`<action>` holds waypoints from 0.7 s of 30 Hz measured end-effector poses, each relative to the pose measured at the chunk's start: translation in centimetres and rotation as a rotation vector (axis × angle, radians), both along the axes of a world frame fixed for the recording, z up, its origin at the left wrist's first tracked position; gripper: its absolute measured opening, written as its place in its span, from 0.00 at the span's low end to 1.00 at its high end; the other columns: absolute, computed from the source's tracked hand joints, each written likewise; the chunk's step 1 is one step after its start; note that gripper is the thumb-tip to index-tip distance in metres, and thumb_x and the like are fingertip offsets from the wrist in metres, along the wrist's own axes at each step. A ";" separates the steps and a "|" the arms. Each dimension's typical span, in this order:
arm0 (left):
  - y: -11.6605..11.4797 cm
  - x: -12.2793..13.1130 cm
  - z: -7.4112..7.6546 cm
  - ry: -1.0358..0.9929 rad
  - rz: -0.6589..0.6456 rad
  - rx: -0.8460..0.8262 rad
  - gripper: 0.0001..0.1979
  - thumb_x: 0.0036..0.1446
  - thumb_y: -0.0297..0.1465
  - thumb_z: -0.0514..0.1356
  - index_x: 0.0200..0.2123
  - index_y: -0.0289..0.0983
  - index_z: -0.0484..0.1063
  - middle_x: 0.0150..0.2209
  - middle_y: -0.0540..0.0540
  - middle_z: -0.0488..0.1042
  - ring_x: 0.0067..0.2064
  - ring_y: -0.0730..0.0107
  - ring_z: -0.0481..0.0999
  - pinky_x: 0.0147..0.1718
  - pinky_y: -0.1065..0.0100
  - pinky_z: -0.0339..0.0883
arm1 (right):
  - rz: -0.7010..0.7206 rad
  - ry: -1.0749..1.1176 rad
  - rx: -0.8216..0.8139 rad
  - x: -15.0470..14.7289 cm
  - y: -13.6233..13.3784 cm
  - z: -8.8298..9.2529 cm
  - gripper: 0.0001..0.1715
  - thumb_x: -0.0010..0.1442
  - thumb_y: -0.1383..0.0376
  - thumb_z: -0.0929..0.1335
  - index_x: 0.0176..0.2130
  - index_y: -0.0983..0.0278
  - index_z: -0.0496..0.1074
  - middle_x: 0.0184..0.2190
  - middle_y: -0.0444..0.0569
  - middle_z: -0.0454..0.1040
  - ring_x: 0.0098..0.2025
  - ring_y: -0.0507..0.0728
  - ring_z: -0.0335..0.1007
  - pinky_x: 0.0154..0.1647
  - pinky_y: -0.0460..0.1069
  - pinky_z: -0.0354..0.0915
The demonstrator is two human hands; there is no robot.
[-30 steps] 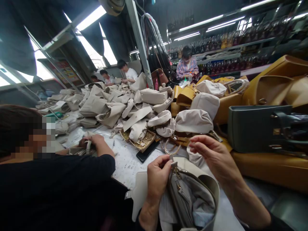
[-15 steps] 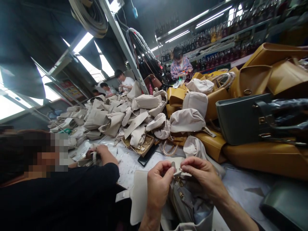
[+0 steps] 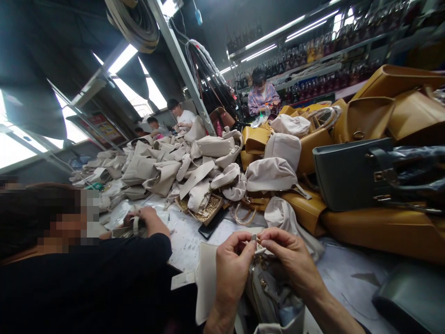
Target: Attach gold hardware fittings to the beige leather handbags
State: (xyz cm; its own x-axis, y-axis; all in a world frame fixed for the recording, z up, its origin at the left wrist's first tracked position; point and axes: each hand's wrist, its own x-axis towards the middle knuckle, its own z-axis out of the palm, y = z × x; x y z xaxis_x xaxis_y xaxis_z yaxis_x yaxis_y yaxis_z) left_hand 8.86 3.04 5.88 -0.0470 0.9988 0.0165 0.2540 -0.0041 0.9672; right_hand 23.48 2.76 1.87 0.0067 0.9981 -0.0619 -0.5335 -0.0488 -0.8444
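A beige handbag (image 3: pixel 206 285) lies open below my hands, its flap spread out to the left and a zipped pocket (image 3: pixel 259 283) showing inside. My left hand (image 3: pixel 232 264) is closed, thumb and forefinger pinching the end of a small grey strap (image 3: pixel 254 237) above the bag's upper edge. Opposite it, my right hand (image 3: pixel 290 255) pinches a small gold-coloured metal piece, nearly touching the left fingertips. Its exact shape is mostly covered by the fingers.
Beyond my hands are an open box of small gold fittings (image 3: pixel 217 202), a black phone (image 3: pixel 210 227) and a pile of beige bags (image 3: pixel 153 162). Mustard bags (image 3: pixel 375 225) and a dark green bag (image 3: pixel 347 176) are heaped right. A co-worker (image 3: pixel 86 278) sits close on the left.
My fingertips have come closer together, and the gold-coloured piece is now up against the strap end. The bag's flap has shifted slightly right. The co-worker's hand has moved a little.
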 end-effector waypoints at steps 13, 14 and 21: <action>-0.4 0.1 0.3 0.015 0.004 0.028 0.04 0.52 0.31 0.68 0.30 0.35 0.80 0.28 0.48 0.80 0.31 0.68 0.76 0.33 0.72 0.69 | 0.012 -0.006 -0.026 -0.4 -0.1 -0.4 0.15 0.48 0.54 0.82 0.30 0.61 0.83 0.32 0.45 0.81 0.36 0.55 0.73 0.41 0.47 0.66; -0.3 0.1 0.2 0.018 0.003 0.030 0.05 0.52 0.31 0.68 0.30 0.35 0.80 0.28 0.47 0.80 0.31 0.68 0.76 0.33 0.71 0.69 | 0.011 -0.004 -0.031 -0.4 -0.1 -0.3 0.15 0.48 0.54 0.82 0.30 0.61 0.83 0.32 0.46 0.81 0.36 0.55 0.73 0.41 0.47 0.66; -0.4 0.1 0.1 0.014 0.004 0.033 0.05 0.52 0.31 0.67 0.30 0.35 0.80 0.28 0.47 0.80 0.31 0.68 0.76 0.33 0.71 0.69 | -0.008 0.017 -0.061 -0.5 -0.3 0.1 0.18 0.46 0.54 0.83 0.30 0.63 0.83 0.30 0.46 0.80 0.34 0.55 0.72 0.38 0.46 0.66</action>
